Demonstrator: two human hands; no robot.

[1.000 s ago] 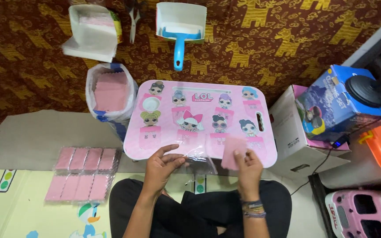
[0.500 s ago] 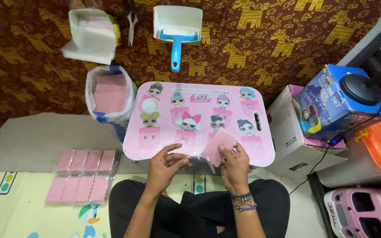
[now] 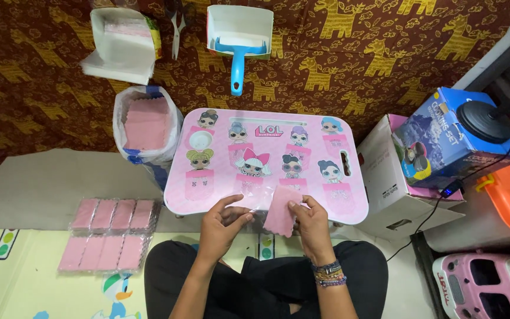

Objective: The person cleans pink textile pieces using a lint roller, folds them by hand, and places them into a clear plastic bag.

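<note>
The right hand (image 3: 309,220) has its grip pinched on a small pink scalloped-edge cloth square (image 3: 281,211), while the left hand (image 3: 222,220) pinches a clear plastic sleeve (image 3: 254,199) just beside it, over the pink cartoon-printed lap surface (image 3: 219,177).

We see a blue printed box (image 3: 444,142) on a white carton (image 3: 394,189) at right, clear packets of pink cloths (image 3: 110,233) at left, and a clear bag (image 3: 149,127) of them.

Your little table (image 3: 267,171) sits in front of you, the bag of cloths (image 3: 146,127) to its left, boxes (image 3: 426,159) to its right, wrapped packs (image 3: 110,233) by your left knee.
</note>
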